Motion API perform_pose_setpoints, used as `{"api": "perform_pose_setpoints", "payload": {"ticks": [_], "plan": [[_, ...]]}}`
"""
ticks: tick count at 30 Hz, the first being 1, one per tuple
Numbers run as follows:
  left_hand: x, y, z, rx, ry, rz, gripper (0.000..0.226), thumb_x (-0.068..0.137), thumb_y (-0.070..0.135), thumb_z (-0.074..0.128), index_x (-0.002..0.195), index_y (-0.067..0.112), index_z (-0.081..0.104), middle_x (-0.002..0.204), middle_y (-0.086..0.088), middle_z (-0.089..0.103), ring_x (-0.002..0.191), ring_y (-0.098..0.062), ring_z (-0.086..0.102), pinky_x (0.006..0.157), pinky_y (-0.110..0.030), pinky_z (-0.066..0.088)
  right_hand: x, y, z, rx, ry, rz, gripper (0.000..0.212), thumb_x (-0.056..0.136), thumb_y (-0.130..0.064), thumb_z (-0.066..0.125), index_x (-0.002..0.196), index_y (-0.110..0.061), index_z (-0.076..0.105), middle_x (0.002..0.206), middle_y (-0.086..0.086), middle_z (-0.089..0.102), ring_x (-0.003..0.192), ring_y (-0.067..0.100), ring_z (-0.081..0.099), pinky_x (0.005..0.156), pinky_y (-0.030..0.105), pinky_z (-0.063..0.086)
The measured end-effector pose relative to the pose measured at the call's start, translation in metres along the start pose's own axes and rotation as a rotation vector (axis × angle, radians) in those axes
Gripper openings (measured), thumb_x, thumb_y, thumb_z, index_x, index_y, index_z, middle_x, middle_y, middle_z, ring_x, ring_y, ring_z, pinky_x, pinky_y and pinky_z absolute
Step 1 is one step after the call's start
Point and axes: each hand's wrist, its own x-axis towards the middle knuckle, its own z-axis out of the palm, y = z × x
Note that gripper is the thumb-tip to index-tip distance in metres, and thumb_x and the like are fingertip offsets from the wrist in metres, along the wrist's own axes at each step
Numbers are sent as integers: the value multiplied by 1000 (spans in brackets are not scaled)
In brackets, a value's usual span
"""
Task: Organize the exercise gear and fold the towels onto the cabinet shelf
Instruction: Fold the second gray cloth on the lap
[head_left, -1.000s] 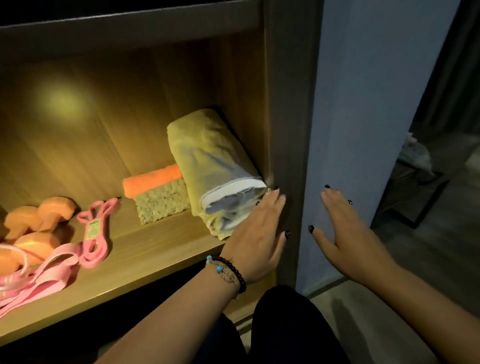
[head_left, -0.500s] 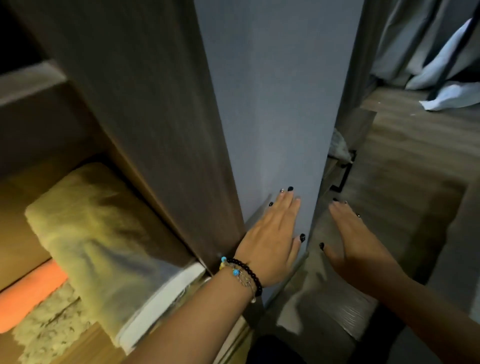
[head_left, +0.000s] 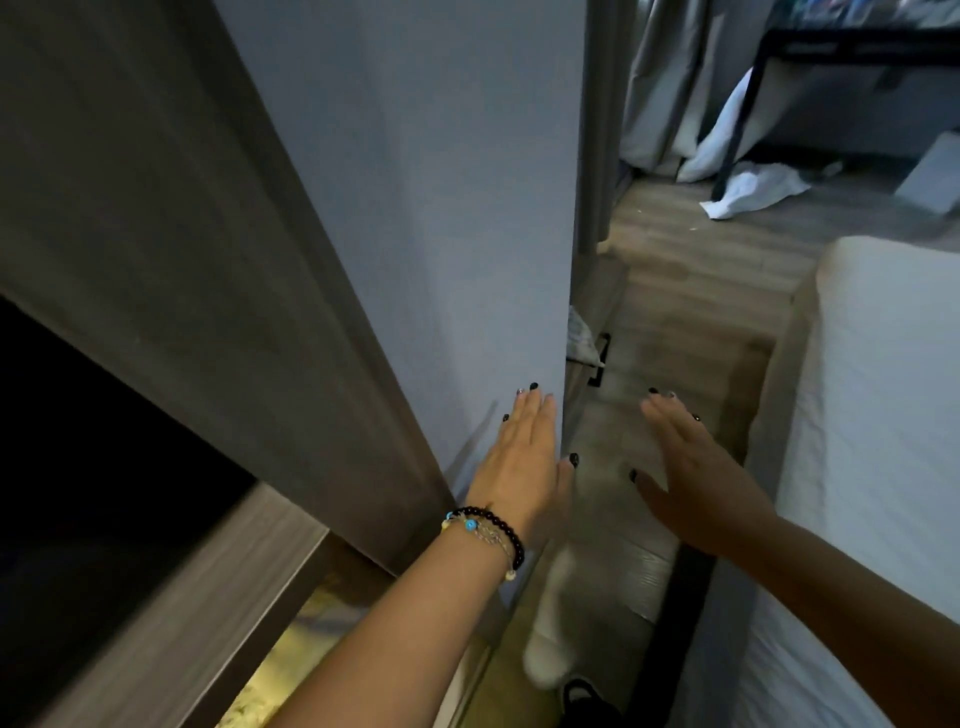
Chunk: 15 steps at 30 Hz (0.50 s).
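My left hand (head_left: 524, 467), with a bead bracelet at the wrist, is flat with straight fingers in front of the pale wall panel (head_left: 441, 208) beside the cabinet's dark side board (head_left: 182, 234); whether it touches the panel I cannot tell. My right hand (head_left: 696, 478) hovers open over the wooden floor (head_left: 691, 291), holding nothing. A sliver of the yellow towel (head_left: 291, 654) on the cabinet shelf shows at the bottom left, under my left forearm. The rest of the shelf and the exercise gear are out of view.
A white-covered bed or sofa edge (head_left: 872, 415) stands close on the right. A crumpled white cloth (head_left: 748, 189) lies on the floor far back, by curtains (head_left: 670, 78) and a black frame (head_left: 748, 93). A narrow strip of floor runs between wall and bed.
The view has swung right, away from the shelf: the towels and pink and orange gear have left the frame. Both hands stay flat and empty, now by the wall and floor.
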Motion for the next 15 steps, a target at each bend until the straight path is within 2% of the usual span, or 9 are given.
{"api": "perform_pose_setpoints", "payload": {"ticks": [5,15], "plan": [[5,11,-10,25,-1,3,69,102,28,39,153,11,-5,162,-4,-11,148,-14,-10,118,-26,-2,-1,0,-18,-22,2,-4,81,92,-31,60,152,-13,10,161,3,5,148,17,-1,116,29,7],[90,26,0,-85,-25,-58,70,102,29,39,153,10,-5,162,-4,-10,148,-13,-9,116,-20,-5,77,53,-42,-21,-48,56,85,91,-35,59,153,-13,5,162,4,-2,148,21,2,120,38,17]]}}
